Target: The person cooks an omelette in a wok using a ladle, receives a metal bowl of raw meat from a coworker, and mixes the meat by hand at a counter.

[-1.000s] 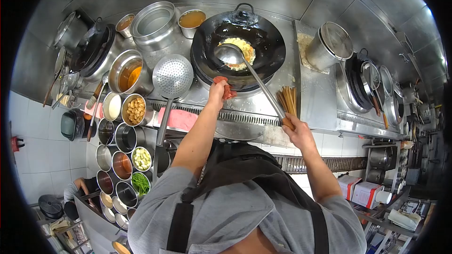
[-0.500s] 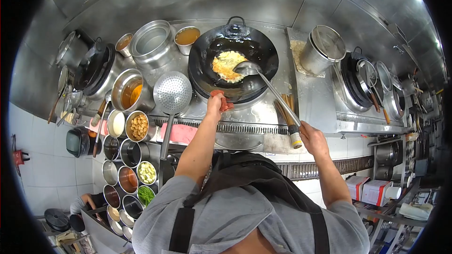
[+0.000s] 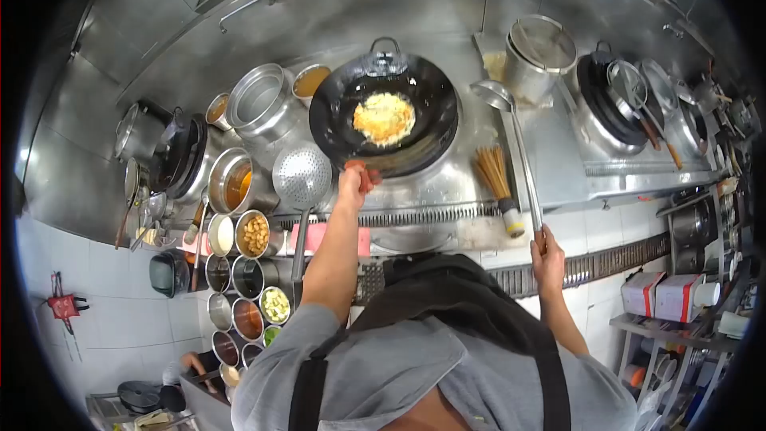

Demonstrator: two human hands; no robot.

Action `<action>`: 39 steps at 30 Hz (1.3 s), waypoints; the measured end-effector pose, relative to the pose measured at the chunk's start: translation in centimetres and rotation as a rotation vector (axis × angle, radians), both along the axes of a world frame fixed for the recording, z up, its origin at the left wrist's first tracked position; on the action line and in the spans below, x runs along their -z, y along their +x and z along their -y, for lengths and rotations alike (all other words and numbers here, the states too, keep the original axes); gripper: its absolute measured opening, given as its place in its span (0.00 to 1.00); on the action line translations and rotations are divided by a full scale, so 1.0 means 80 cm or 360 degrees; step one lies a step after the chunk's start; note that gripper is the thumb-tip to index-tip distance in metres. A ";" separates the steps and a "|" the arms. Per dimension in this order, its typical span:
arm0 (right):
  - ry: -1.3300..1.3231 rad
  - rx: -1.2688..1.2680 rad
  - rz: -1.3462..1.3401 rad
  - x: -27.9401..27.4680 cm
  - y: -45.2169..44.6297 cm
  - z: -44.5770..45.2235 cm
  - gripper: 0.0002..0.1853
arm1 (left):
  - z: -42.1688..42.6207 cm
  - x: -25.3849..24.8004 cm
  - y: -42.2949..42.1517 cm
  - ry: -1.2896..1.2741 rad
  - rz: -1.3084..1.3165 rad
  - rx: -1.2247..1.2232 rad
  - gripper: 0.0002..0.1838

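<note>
A black wok (image 3: 335, 104) sits on the stove in the middle, with a cooked egg mixture (image 3: 384, 119), yellow and browned, lying in its bottom. My left hand (image 3: 351, 181) is closed at the wok's near edge, gripping it through a red cloth (image 3: 366, 176). To the right, my right hand (image 3: 547, 259) is wrapped round the handle of a long metal ladle (image 3: 523, 148). Its bowl is held out of the wok, over the counter near the tall strainer pot. Between wok and ladle lies a bamboo brush (image 3: 496, 175).
Left of the wok are a perforated skimmer (image 3: 302, 176), a large metal pot (image 3: 259, 94) and several containers of ingredients. A tall pot with a strainer (image 3: 538, 56) stands at right, before another wok (image 3: 606, 112). Another person's arm (image 3: 199, 369) shows at lower left.
My right hand has drawn the ladle out of the wok to the right. The egg mixture now lies uncovered. My left hand stays at the wok's edge, and the view has shifted.
</note>
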State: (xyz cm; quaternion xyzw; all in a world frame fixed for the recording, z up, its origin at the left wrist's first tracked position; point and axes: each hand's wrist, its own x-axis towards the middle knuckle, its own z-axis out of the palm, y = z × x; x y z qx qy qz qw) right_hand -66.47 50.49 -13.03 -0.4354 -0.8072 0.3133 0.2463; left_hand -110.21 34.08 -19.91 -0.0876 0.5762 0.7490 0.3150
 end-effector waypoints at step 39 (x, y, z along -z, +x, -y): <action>-0.0383 0.0125 0.0078 0.487 -0.066 0.066 0.17 | -0.020 0.015 0.051 -0.0227 -0.0068 0.0292 0.10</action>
